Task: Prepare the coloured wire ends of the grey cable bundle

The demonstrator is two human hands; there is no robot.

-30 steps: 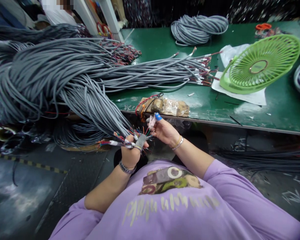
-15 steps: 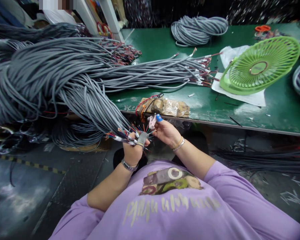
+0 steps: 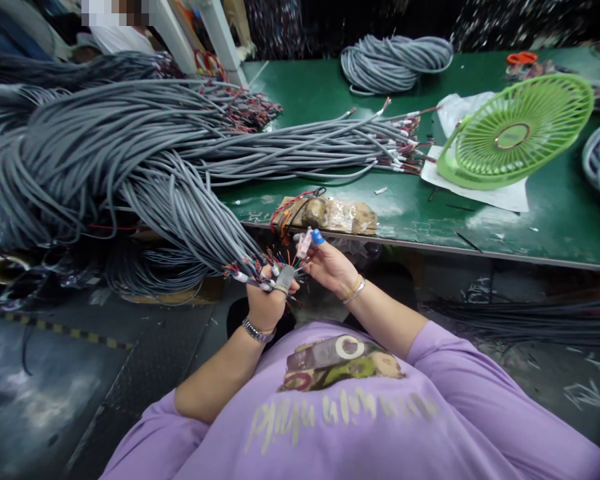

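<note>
My left hand (image 3: 269,303) is closed around the ends of a bundle of grey cables (image 3: 200,213), with a grey wrapping around one of its digits. Thin coloured wires (image 3: 286,259) fan out from the stripped cable ends above this hand. Just to the right, my right hand (image 3: 327,267) is closed in a pinch at the tip of a thin wire from the bundle. One of its digits wears a blue finger cot (image 3: 318,237), and another has a pinkish wrap (image 3: 304,244). The exact fingertip contact is too small to make out.
More grey cables (image 3: 300,157) lie across the green table (image 3: 300,80). At its front edge is a taped wooden block (image 3: 345,215) with red and black leads. A green fan (image 3: 520,133), a cable coil (image 3: 395,63) and orange-handled scissors (image 3: 521,58) are farther off. A person (image 3: 120,37) is at the back left.
My right hand has shifted slightly, and its pinkish-wrapped digit has turned a little. The left hand keeps hold of the cables. The whole view has moved very slightly.
</note>
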